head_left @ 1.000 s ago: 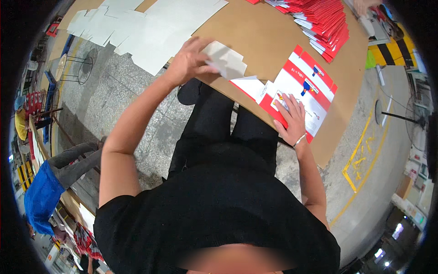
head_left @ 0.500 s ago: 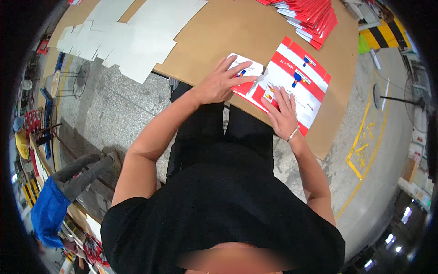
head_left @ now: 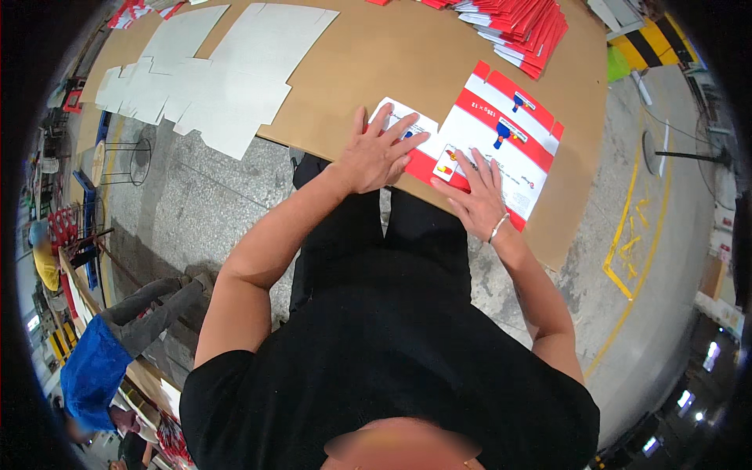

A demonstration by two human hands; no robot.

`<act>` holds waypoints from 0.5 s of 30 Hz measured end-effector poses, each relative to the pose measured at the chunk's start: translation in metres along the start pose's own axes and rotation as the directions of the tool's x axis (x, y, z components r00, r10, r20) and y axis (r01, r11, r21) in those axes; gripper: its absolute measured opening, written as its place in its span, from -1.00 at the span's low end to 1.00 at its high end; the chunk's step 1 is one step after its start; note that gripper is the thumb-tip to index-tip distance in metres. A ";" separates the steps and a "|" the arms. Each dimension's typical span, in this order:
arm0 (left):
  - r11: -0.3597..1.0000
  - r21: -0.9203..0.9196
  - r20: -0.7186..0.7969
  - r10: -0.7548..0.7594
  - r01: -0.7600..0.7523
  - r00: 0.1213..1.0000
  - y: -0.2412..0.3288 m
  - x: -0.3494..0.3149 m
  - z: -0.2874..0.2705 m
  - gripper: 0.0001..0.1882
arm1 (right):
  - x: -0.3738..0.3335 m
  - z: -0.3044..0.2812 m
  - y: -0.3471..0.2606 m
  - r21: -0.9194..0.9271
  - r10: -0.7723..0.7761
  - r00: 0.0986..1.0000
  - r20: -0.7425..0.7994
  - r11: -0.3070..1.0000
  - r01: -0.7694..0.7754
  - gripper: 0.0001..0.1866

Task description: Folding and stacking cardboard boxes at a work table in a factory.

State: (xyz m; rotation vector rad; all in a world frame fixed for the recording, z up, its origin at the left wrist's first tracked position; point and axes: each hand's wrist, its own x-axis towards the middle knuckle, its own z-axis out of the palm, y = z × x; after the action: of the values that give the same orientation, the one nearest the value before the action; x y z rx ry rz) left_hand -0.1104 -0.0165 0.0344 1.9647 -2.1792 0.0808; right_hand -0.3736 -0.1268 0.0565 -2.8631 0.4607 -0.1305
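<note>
A red and white printed carton blank [head_left: 517,157] lies on the brown tabletop [head_left: 368,70] near its front edge. Its narrower left panel reaches under my left hand [head_left: 380,153], which rests on it with fingers spread. On the blank's near part lies my right hand [head_left: 479,196], palm down with the fingers stretched out; a light bracelet circles that wrist. Neither hand grips anything. The parts of the blank beneath both palms are hidden.
Several white flat blanks [head_left: 235,70] overlap at the table's left. A pile of folded red and white cartons [head_left: 525,31] sits at the far right. To the left a person in a blue top [head_left: 94,368] bends over another table. A round stool [head_left: 125,160] stands on the floor.
My left hand has shifted slightly left and its fingers have spread wider over the left panel. My right hand stays on the blank, a little further left.
</note>
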 end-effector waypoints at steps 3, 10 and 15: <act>1.000 0.020 -0.010 -0.018 0.018 1.000 0.002 -0.001 0.002 -0.40 | 0.001 0.001 -0.003 0.001 0.013 1.000 -0.010 1.000 -0.013 -0.52; 0.998 0.057 -0.033 -0.036 0.038 0.999 0.014 0.006 -0.006 -0.39 | 0.000 0.007 -0.004 -0.015 0.058 0.997 -0.041 0.998 -0.059 -0.44; 0.980 0.165 -0.027 -0.112 0.115 0.993 0.026 0.028 0.010 -0.40 | 0.005 0.010 -0.007 -0.005 0.070 0.995 -0.068 0.997 -0.071 -0.45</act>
State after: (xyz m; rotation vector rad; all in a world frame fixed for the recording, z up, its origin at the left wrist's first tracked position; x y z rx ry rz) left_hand -0.1402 -0.0424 0.0322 2.1646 -2.1050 0.2694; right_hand -0.3658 -0.1194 0.0491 -2.8521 0.5760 -0.2140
